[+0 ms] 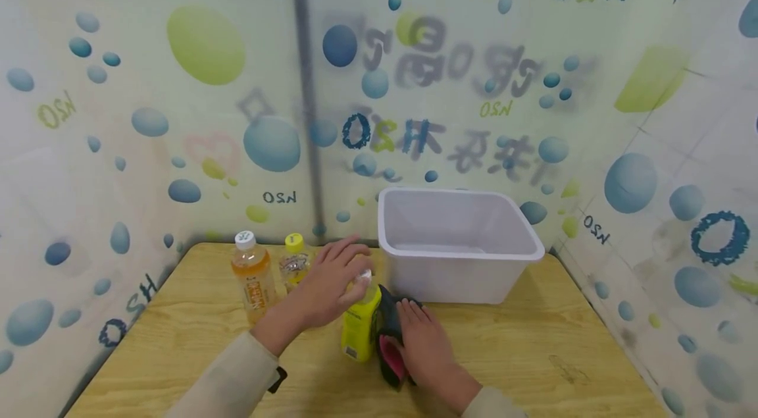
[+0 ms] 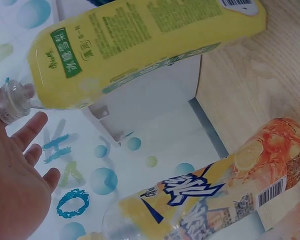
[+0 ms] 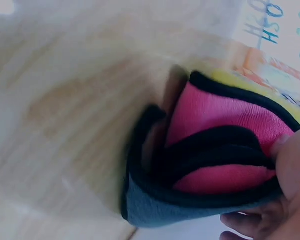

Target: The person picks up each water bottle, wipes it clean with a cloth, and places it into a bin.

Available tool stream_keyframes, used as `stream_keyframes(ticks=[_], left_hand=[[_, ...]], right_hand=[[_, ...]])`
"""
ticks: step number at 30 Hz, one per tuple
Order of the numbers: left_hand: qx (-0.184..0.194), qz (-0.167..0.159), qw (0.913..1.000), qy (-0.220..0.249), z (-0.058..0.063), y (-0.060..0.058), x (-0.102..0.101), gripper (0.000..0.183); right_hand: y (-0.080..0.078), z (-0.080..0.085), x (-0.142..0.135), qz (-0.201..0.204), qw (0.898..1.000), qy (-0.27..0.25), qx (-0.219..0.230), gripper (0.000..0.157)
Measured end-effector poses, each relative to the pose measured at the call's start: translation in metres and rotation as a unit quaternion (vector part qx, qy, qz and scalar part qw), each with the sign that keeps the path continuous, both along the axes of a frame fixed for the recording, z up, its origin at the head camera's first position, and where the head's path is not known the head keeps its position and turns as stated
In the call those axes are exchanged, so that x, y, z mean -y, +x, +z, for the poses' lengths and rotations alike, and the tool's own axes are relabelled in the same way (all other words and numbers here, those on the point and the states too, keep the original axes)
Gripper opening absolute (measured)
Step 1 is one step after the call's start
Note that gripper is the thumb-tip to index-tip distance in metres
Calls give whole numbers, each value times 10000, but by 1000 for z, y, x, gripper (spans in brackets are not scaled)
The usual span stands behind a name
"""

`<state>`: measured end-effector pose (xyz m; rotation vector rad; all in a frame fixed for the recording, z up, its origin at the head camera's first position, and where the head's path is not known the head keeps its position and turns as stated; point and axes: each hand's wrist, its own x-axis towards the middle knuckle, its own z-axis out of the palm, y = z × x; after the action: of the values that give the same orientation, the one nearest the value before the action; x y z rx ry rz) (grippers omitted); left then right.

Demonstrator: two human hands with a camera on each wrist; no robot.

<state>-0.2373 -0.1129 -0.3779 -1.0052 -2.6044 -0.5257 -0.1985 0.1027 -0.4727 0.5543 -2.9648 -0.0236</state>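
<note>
In the head view a yellow-labelled drink bottle [image 1: 359, 329] stands upright at the table's middle. My left hand [image 1: 322, 283] reaches across to its top and pinches the whitish cap [image 2: 12, 102] in the left wrist view; the other fingers [image 2: 32, 131] stay loose beside the neck. Right beside this bottle lies a dark grey fabric piece [image 1: 387, 313] with black trim and pink lining [image 3: 225, 117], folded into an open hollow. My right hand [image 1: 429, 345] grips it, thumb at the lined edge and fingers on the grey outside.
A white plastic bin [image 1: 453, 276] stands behind my right hand at the table's back. Left of my left hand are an orange drink bottle [image 1: 251, 276] with a white cap and a yellow-capped iced tea bottle [image 1: 293, 265]. Patterned curtains [image 1: 213, 43] enclose the wooden table [image 1: 533, 352].
</note>
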Motion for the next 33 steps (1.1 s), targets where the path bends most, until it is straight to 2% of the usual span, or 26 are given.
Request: stream_keyframes(ticks=[4, 7, 10, 12, 16, 24, 33], left_hand=[[205, -47, 9998, 6, 4, 1, 1, 28], [365, 175, 9992, 5, 8, 2, 2, 35], [277, 468, 9984, -142, 9, 3, 2, 45], [109, 555, 9979, -309, 10, 3, 3, 43], [-64, 371, 9982, -468, 9, 3, 4, 35], [18, 306, 9985, -459, 6, 2, 2, 36], [-47, 394, 9974, -596, 0, 1, 1, 38]], right_hand=[[0, 11, -7, 17, 9997, -217, -124, 65], [2, 21, -9, 0, 9990, -412, -157, 64], [3, 28, -10, -37, 9983, -547, -171, 63], [3, 31, -11, -43, 9983, -559, -175, 62], [4, 35, -11, -46, 9979, -613, -209, 62], [8, 52, -4, 37, 9966, -743, -357, 65], [9, 76, 18, 331, 9941, -205, -1017, 70]])
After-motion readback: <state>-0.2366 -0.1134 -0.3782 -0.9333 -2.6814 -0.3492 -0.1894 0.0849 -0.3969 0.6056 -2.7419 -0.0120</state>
